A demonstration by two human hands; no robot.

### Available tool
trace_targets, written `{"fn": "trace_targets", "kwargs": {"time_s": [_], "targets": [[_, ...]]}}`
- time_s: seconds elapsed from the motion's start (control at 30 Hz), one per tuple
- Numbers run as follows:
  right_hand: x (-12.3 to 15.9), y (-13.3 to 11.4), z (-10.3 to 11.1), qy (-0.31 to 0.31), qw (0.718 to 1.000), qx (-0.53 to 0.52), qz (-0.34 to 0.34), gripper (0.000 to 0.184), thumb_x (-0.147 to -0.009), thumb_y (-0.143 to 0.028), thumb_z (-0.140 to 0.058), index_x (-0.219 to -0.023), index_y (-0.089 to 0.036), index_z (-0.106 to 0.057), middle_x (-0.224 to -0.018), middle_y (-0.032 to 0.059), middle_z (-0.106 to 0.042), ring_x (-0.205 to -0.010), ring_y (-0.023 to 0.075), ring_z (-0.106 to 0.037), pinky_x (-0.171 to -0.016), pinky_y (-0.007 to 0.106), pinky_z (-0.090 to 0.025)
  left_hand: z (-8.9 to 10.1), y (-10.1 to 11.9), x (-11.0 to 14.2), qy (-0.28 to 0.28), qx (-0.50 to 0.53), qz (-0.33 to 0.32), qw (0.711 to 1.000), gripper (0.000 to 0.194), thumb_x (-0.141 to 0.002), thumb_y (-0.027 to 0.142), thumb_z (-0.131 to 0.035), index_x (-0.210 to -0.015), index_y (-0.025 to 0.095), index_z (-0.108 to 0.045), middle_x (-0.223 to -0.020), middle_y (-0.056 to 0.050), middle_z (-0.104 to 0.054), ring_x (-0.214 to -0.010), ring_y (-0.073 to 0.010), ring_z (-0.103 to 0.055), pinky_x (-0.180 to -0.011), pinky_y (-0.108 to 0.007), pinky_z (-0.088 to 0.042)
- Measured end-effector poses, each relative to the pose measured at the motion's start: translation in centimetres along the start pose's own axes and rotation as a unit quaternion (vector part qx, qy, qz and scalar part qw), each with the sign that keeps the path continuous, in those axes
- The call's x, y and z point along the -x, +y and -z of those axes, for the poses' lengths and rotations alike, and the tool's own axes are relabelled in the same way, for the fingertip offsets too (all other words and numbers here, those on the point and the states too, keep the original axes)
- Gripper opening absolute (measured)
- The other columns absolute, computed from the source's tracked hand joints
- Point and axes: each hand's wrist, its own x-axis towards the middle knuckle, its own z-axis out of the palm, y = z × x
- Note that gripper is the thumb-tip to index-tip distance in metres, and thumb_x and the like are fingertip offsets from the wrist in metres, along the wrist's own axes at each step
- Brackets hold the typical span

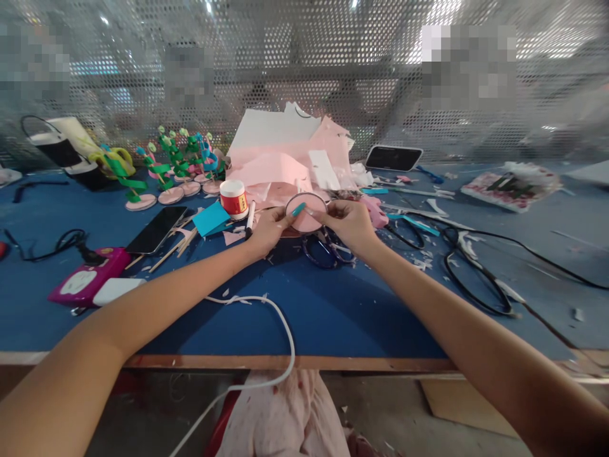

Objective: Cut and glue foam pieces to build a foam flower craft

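Between my two hands is a round pink disc (308, 219) with a dark edge, raised above the blue table. My left hand (272, 230) grips its left side, thumb pressed on the face. From the right, my right hand (349, 223) pinches the opposite side; the fingers behind the disc are hidden. Blue-handled scissors (320, 252) lie just below the disc. A white jar with a red and yellow label (234, 200) and a marker (250, 219) stand near my left hand. A pink tool (375, 211), perhaps a glue gun, is beside my right hand.
Several paper plant models (178, 162) on round pink bases stand at the back left. Pink and white paper sheets (269, 143) are piled behind my hands. A phone (159, 228), a magenta power adapter (85, 279), a white cable (285, 324) and a black cord (480, 279) lie around.
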Motion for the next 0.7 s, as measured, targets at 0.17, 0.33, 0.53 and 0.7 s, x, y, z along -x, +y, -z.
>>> {"fn": "trace_targets", "kwargs": {"time_s": [0.17,0.33,0.53,0.7], "targets": [[-0.04,-0.09,0.04,0.005,1.0,-0.003,-0.017,0.034,-0.055,-0.037,-0.075,-0.046,-0.016,-0.05,-0.045,-0.0047,-0.041,-0.046,0.0056,-0.032,-0.044,0.024,-0.023,-0.29,0.2,0.13,-0.007,-0.001,0.001,1.0,0.046,-0.055,0.048,-0.076,-0.081,0.012,-0.063,-0.072,0.001,-0.063,-0.065,-0.0096,-0.057,-0.067,-0.026,-0.051],[-0.05,-0.3,0.03,0.009,0.999,-0.016,-0.029,0.034,-0.051,-0.035,-0.078,-0.045,-0.016,-0.05,-0.044,-0.0044,-0.042,-0.046,0.0054,-0.033,-0.044,0.023,-0.024,-0.37,0.26,0.16,-0.012,0.002,-0.001,1.0,0.045,-0.056,0.047,-0.075,-0.082,0.012,-0.063,-0.073,0.001,-0.063,-0.065,-0.0093,-0.057,-0.067,-0.025,-0.051],[-0.03,-0.26,-0.01,0.018,0.994,-0.084,-0.067,0.036,-0.042,-0.043,-0.081,-0.053,-0.016,-0.06,-0.051,-0.0016,-0.055,-0.048,0.0075,-0.042,-0.045,0.024,-0.033,-0.39,0.68,0.52,-0.005,-0.028,0.008,1.0,0.048,-0.056,0.036,-0.078,-0.092,0.011,-0.059,-0.079,-0.003,-0.067,-0.066,-0.0119,-0.062,-0.065,-0.026,-0.053],[0.04,-0.02,-0.05,0.001,0.985,-0.131,-0.113,0.039,-0.04,-0.046,-0.081,-0.055,-0.016,-0.064,-0.054,-0.0007,-0.059,-0.049,0.0091,-0.047,-0.047,0.025,-0.039,-0.35,0.75,0.67,0.005,-0.048,-0.018,0.999,0.048,-0.056,0.028,-0.078,-0.095,0.012,-0.056,-0.074,-0.003,-0.068,-0.065,-0.0138,-0.064,-0.064,-0.027,-0.054]]}}
